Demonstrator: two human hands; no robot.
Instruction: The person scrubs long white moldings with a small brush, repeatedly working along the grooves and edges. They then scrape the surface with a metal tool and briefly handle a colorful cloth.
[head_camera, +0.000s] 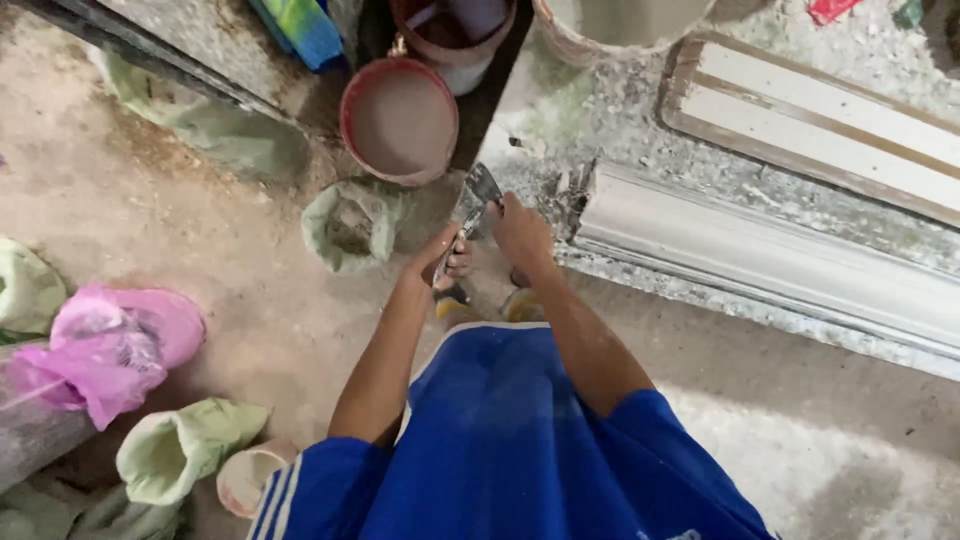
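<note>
The left hand (440, 262) is closing its grip around the handle of a scraper (470, 215), whose flat metal blade is pointing up and away, its tip hanging over the near edge of the worktop (640, 130). The right hand (520, 232) is sitting just beside the scraper, fingers curled down at the worktop edge; whether its grip is holding anything I cannot tell. Just right of that hand, the ragged end of a long white moulding (780, 255) is lying along the worktop, with plaster crumbs scattered around it. A second flat moulding (820, 125) with brown edges is lying further back. On the floor (200, 230) beyond the hands, a red bucket (398, 120) of pale mix is standing, and a green sack (352, 225) is slumping open just below it. A pink bag (110, 350) is lying at the left, well apart. The person is wearing blue shorts (500, 440).
</note>
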